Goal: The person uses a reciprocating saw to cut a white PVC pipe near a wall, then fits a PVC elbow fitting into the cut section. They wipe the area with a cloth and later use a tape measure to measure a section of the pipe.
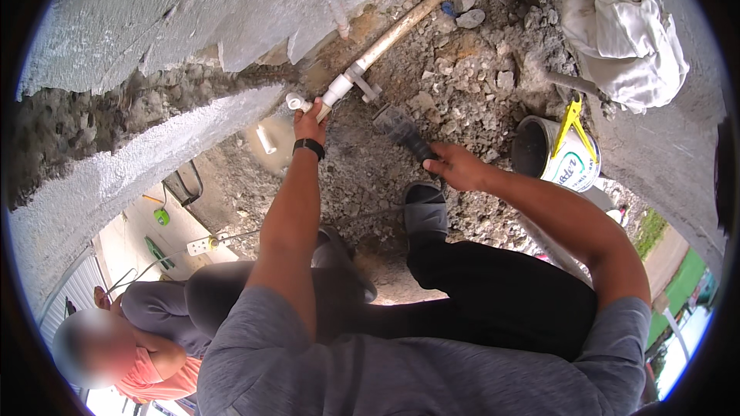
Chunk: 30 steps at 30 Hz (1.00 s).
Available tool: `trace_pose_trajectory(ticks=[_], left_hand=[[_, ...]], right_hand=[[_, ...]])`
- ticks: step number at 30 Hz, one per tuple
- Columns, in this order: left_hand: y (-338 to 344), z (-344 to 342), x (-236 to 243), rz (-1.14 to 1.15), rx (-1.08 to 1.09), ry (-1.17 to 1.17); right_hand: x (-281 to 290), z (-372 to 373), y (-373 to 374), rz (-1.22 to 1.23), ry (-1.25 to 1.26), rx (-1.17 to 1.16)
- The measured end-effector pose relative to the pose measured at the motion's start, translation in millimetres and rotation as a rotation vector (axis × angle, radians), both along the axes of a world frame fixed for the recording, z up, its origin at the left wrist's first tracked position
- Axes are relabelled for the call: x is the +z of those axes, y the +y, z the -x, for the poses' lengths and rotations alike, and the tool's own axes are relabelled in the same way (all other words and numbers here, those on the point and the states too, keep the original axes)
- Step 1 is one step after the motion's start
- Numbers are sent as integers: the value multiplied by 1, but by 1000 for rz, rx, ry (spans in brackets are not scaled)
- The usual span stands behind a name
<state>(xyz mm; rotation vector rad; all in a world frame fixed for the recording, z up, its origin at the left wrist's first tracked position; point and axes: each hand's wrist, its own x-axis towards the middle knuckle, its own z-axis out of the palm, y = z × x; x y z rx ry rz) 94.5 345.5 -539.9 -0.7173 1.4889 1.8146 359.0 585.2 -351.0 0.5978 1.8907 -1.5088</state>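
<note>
Gripping the white plastic pipe fitting (337,91) with my left hand (308,125), fingers curled shut around it; pipe's long axis runs toward 1 o'clock. My right hand (455,166) pinches a dark brush (402,129), lying at 4 o'clock in grey rubble (462,77).

A rough grey concrete wall (154,23) fills the upper left, split by a dark chased channel (116,108) with broken, crumbly edges. Below it the ground is a dug pit of grey-brown rubble (462,85), loose stones and dirt, in flat daylight. At the upper right a crumpled white cloth (624,31) lies on a concrete edge (663,146), with a white bucket (559,158) carrying a yellow clamp (572,119) just beside the rubble. At the left, a pale paved floor (146,239) holds cables and a white power strip (206,243). Green ground (682,281) shows at the far right.
</note>
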Motion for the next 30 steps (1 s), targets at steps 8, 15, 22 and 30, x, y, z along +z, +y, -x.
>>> trace_pose_trajectory(ticks=[8, 15, 22, 30], left_hand=[[2, 0, -4, -26, 25, 60], [8, -2, -4, -4, 119, 92], [9, 2, -2, 78, 74, -11], [13, 3, 6, 126, 53, -50]], right_hand=[[23, 25, 2, -4, -65, 13], [63, 61, -2, 25, -175, -158], [45, 35, 1, 23, 4, -66], [4, 3, 1, -131, 37, 99]])
